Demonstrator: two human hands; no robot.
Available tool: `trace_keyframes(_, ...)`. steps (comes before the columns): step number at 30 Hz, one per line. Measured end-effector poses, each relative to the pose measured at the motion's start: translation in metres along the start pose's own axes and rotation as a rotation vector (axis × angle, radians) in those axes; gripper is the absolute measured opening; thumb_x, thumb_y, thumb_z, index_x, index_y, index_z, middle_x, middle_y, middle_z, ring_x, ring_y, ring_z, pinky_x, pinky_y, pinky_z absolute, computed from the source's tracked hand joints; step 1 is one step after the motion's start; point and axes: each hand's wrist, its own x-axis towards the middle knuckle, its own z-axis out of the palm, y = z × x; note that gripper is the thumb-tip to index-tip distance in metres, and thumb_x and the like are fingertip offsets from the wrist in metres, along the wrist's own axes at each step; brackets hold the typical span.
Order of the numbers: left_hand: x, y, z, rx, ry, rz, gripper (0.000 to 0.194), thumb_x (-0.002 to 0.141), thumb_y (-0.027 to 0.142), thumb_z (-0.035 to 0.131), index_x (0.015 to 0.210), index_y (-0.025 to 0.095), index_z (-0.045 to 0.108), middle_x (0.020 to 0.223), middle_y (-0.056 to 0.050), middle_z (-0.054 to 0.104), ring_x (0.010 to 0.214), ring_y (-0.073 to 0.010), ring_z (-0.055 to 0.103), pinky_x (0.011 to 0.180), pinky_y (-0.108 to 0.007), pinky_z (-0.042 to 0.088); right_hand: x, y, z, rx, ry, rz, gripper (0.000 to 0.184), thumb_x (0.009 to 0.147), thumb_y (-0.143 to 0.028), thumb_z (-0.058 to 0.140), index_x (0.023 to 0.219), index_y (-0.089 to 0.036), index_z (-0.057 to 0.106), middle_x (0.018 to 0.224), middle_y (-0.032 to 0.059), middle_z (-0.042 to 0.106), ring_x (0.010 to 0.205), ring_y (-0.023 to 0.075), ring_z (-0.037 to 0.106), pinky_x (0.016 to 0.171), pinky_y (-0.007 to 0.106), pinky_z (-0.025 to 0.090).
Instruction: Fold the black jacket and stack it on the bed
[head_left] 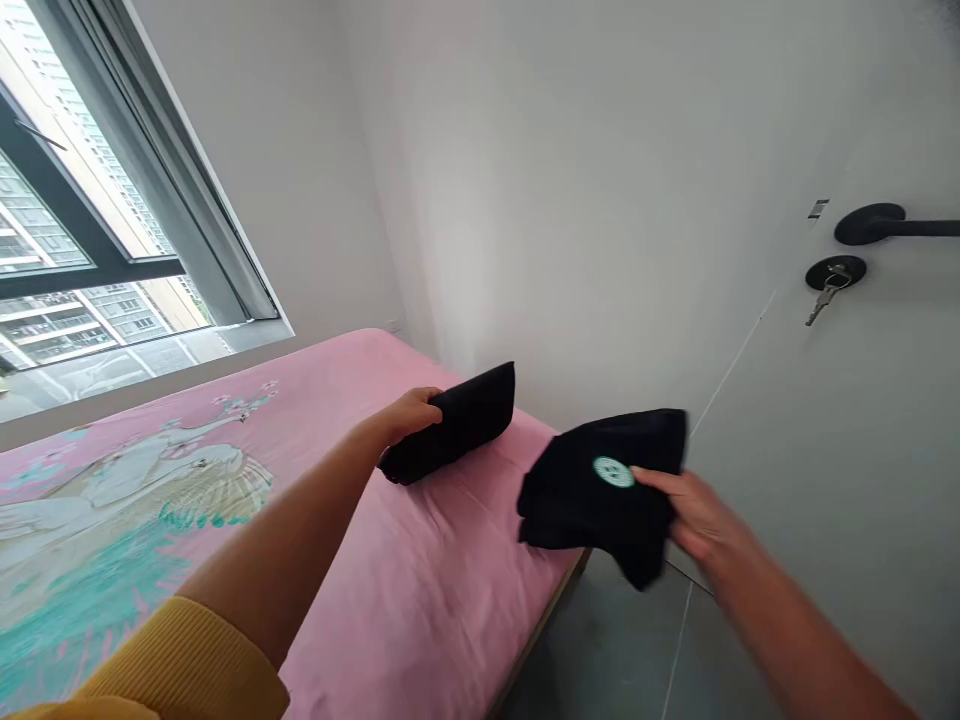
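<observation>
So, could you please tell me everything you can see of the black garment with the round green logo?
The black garment is soft dark cloth, folded into a loose bundle with a round green-and-white logo on top. The right hand grips its right side, holding it above the corner of the pink bed; one corner droops past the edge.

- Left hand [411, 412]: arm extended forward, yellow sleeve pushed up, fingers curled closed in a grasp.
- Right hand [694, 512]: forearm bare, reaching leftward, fingers pinched closed.

Folded cloth [457, 420] on bed [420, 600], door [862, 420] right
</observation>
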Motion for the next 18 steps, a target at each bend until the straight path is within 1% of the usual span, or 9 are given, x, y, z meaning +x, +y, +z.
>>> trace_keyframes(2, -0.010, 0.004, 0.025, 0.166, -0.036, 0.089, 0.047, 0.074, 0.017, 0.048, 0.120, 0.024, 0.054, 0.104, -0.004, 0.069, 0.084, -0.0196, 0.067, 0.070, -0.028, 0.054, -0.025, -0.031, -0.043, -0.111, 0.108, -0.023, 0.040, 0.051, -0.016, 0.077, 0.089, -0.017, 0.067, 0.088, 0.0096, 0.072, 0.079, 0.0277, 0.068, 0.071, 0.035, 0.059)
trace_keyframes(5, -0.034, 0.006, 0.089, 0.315, -0.068, 0.189, 0.051, 0.073, 0.013, 0.048, 0.123, 0.024, 0.054, 0.116, -0.007, 0.065, 0.106, -0.0246, 0.061, 0.092, -0.036, 0.047, -0.049, -0.064, -0.096, -0.272, 0.271, -0.055, 0.032, 0.055, -0.027, 0.077, 0.086, -0.026, 0.068, 0.091, 0.0076, 0.072, 0.079, 0.0275, 0.068, 0.060, 0.032, 0.059)
trace_keyframes(7, -0.056, 0.001, 0.140, 0.343, -0.093, 0.196, 0.058, 0.070, 0.009, 0.049, 0.126, 0.022, 0.053, 0.120, -0.011, 0.063, 0.112, -0.0294, 0.057, 0.096, -0.045, 0.043, -0.057, -0.076, -0.111, -0.338, 0.330, -0.097, 0.028, 0.057, -0.030, 0.074, 0.085, -0.030, 0.068, 0.095, 0.0074, 0.071, 0.081, 0.0275, 0.068, 0.057, 0.031, 0.059)
trace_keyframes(8, -0.067, -0.004, 0.165, 0.349, -0.118, 0.195, 0.059, 0.069, 0.007, 0.050, 0.126, 0.022, 0.053, 0.123, -0.011, 0.061, 0.114, -0.0307, 0.056, 0.096, -0.046, 0.044, -0.059, -0.078, -0.111, -0.352, 0.342, -0.116, 0.028, 0.057, -0.029, 0.073, 0.085, -0.030, 0.068, 0.096, 0.0079, 0.070, 0.082, 0.0277, 0.068, 0.057, 0.032, 0.059)
trace_keyframes(9, -0.079, -0.010, 0.187, 0.357, -0.127, 0.191, 0.062, 0.068, 0.007, 0.051, 0.128, 0.020, 0.052, 0.132, -0.013, 0.054, 0.122, -0.0332, 0.049, 0.098, -0.049, 0.041, -0.059, -0.080, -0.106, -0.356, 0.338, -0.126, 0.028, 0.057, -0.027, 0.073, 0.085, -0.029, 0.068, 0.098, 0.0088, 0.070, 0.082, 0.0280, 0.068, 0.058, 0.032, 0.059)
trace_keyframes(10, -0.089, -0.017, 0.206, 0.374, -0.092, 0.185, 0.067, 0.069, 0.008, 0.051, 0.135, 0.017, 0.044, 0.143, -0.015, 0.041, 0.133, -0.0351, 0.034, 0.104, -0.055, 0.032, -0.059, -0.079, -0.095, -0.344, 0.322, -0.137, 0.028, 0.057, -0.024, 0.072, 0.085, -0.028, 0.068, 0.097, 0.0096, 0.070, 0.081, 0.0282, 0.068, 0.059, 0.033, 0.059)
trace_keyframes(12, -0.106, -0.033, 0.230, 0.383, -0.019, 0.239, 0.070, 0.074, 0.014, 0.049, 0.142, 0.016, 0.032, 0.151, -0.014, 0.025, 0.140, -0.0330, 0.017, 0.109, -0.060, 0.018, -0.056, -0.076, -0.061, -0.279, 0.257, -0.164, 0.029, 0.057, -0.018, 0.071, 0.085, -0.026, 0.067, 0.093, 0.0096, 0.070, 0.078, 0.0272, 0.068, 0.062, 0.034, 0.060)
trace_keyframes(14, -0.119, -0.049, 0.236, 0.360, 0.019, 0.292, 0.068, 0.077, 0.018, 0.047, 0.143, 0.017, 0.030, 0.152, -0.012, 0.022, 0.141, -0.0303, 0.014, 0.111, -0.060, 0.014, -0.052, -0.071, -0.015, -0.141, 0.135, -0.218, 0.033, 0.058, -0.011, 0.069, 0.088, -0.024, 0.066, 0.088, 0.0070, 0.071, 0.076, 0.0240, 0.068, 0.068, 0.034, 0.059)
trace_keyframes(18, -0.142, -0.086, 0.224, 0.244, 0.131, 0.347, 0.054, 0.077, 0.019, 0.047, 0.131, 0.018, 0.049, 0.145, -0.012, 0.038, 0.138, -0.0292, 0.024, 0.111, -0.057, 0.022, -0.038, -0.055, 0.077, 0.200, -0.061, -0.276, 0.035, 0.069, -0.006, 0.058, 0.101, -0.020, 0.061, 0.085, 0.0025, 0.070, 0.081, 0.0179, 0.067, 0.083, 0.035, 0.055)
